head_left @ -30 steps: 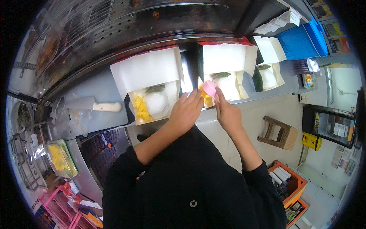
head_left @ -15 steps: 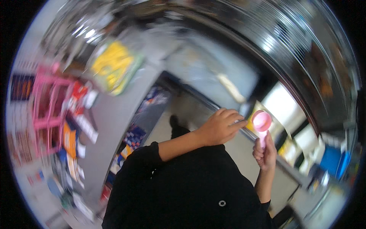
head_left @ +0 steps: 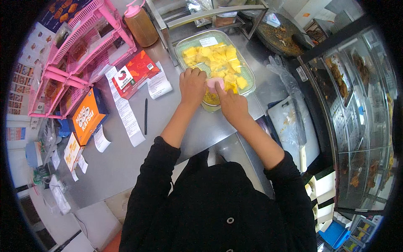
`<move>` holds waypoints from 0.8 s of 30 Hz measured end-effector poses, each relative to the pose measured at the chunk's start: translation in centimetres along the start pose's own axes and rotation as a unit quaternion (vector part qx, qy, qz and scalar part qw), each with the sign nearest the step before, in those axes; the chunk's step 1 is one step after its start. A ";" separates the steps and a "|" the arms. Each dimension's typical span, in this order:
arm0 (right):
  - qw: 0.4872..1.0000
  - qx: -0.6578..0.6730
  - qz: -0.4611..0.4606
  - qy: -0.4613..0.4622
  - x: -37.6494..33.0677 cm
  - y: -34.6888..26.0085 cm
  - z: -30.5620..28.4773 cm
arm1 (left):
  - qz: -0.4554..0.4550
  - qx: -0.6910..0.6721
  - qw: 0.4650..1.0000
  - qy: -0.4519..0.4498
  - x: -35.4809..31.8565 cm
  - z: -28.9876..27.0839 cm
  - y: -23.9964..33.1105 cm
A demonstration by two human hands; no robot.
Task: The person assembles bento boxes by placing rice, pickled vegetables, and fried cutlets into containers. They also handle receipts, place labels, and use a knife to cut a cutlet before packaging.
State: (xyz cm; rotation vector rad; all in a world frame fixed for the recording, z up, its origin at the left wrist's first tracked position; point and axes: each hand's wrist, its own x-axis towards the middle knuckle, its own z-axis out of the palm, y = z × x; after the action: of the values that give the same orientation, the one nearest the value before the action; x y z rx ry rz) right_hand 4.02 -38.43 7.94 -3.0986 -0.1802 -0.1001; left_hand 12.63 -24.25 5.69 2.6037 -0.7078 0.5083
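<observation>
A clear greenish plastic container [head_left: 250, 89] sits on the steel counter in front of me, with several yellow pieces [head_left: 216, 59] heaped inside. My left hand [head_left: 193, 87] curls its fingers over the container's near left rim. In my right hand [head_left: 231, 103] is a pink measuring scoop [head_left: 214, 82], held low at the container's near end among the yellow contents. The index finger lies along the scoop, and its handle is hidden beneath the hand. A white label [head_left: 208, 41] lies at the container's far side.
Left of the container are a red card box [head_left: 136, 73], paper receipts [head_left: 126, 115], a black stick [head_left: 146, 116], an orange box [head_left: 89, 114] and pink baskets [head_left: 69, 77]. A sauce bottle [head_left: 142, 25] stands behind. On the right are a cutting board [head_left: 289, 122] and glass display case [head_left: 361, 126].
I have turned from the cutting board side to the counter on the left. Both hands have come to the container, the right bringing the pink scoop down into it.
</observation>
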 end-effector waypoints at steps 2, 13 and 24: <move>0.998 -0.039 0.010 0.047 2.5 -0.1 1.7 | 0.003 -0.038 0.998 0.052 0.0 0.3 -0.4; 0.996 -0.013 -0.033 -0.080 4.4 -0.1 1.7 | -0.070 -0.281 0.957 -0.026 -9.7 -0.5 2.4; 0.896 0.304 -0.019 -0.323 2.9 2.9 -2.9 | -0.083 -0.250 0.962 -0.067 -9.9 0.1 2.8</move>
State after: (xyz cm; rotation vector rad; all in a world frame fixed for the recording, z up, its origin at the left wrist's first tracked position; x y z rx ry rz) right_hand 7.09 -41.09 10.97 -2.3823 -0.2288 0.8240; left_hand 3.13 -22.58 2.04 2.2025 -0.5634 0.0836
